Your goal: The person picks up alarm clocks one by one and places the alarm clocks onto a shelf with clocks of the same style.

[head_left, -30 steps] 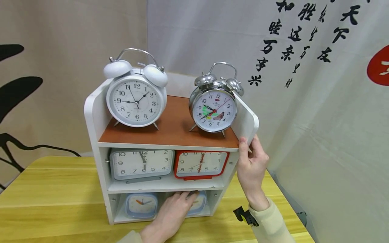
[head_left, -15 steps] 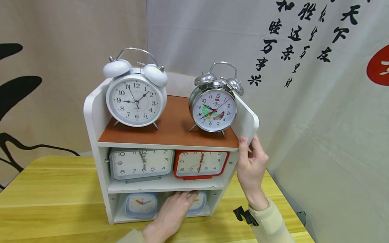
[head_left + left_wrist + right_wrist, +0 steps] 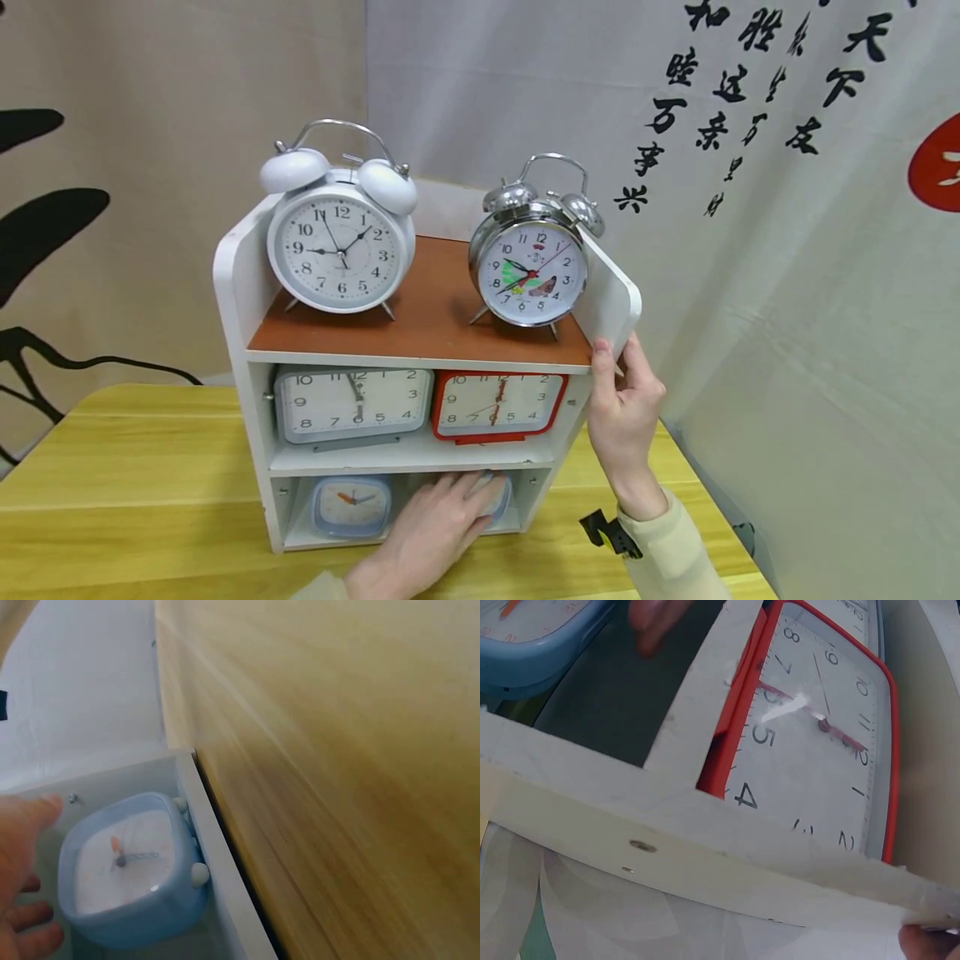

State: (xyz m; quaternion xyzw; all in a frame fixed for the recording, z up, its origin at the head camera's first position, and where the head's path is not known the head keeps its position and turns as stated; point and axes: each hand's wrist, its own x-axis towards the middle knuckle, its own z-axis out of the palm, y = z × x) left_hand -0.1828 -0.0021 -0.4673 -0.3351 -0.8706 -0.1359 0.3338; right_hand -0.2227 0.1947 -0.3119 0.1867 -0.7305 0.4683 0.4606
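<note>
A white shelf unit [image 3: 480,454] with a brown top board stands on the table. My right hand [image 3: 624,408] grips the front edge of its right side panel, thumb on the inner side. My left hand [image 3: 435,525] reaches to the bottom compartment with fingers spread, in front of the right light-blue alarm clock [image 3: 501,504], which it partly hides. In the left wrist view the fingers [image 3: 30,930] extend beside this light-blue alarm clock [image 3: 124,862], with a gap showing between. A second light-blue alarm clock [image 3: 351,507] stands left of the hand.
A white twin-bell alarm clock [image 3: 341,250] and a silver twin-bell one [image 3: 531,271] stand on top. A grey rectangular clock [image 3: 352,404] and a red-framed one [image 3: 498,406] fill the middle shelf. Yellow wood table [image 3: 135,500] lies underneath; a printed curtain [image 3: 750,250] hangs behind.
My left hand's fingers have spread apart, the thumb dropping lower, and they cover more of the right light-blue alarm clock. The right hand keeps its grip on the side panel.
</note>
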